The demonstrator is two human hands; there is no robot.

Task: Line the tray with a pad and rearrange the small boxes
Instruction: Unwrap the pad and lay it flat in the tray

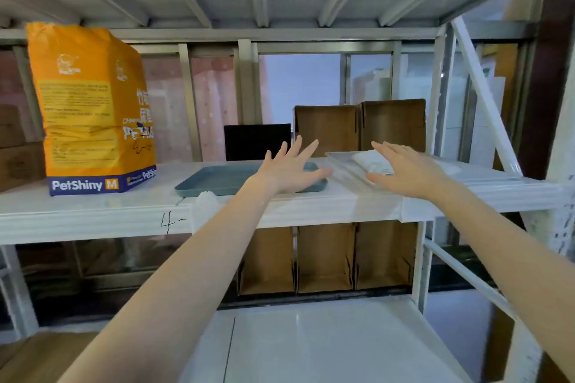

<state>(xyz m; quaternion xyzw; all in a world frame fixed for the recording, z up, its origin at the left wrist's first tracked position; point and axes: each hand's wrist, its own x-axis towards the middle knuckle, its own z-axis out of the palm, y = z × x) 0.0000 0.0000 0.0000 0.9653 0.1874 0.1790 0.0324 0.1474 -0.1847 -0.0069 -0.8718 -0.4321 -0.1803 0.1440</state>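
A white metal shelf point(93, 214), marked "4-" on its front edge, stands before windows. On it lies the blue tray point(217, 179), flat, long axis running left to right. Left of the tray stands an orange bag point(90, 109); behind it, to the right, 2 cardboard boxes point(359, 126). The left hand point(289, 169) hovers over the tray's right end, fingers spread, holding nothing. Right of the tray, the right hand point(407, 169), also spread, is over a clear packet point(351, 169).
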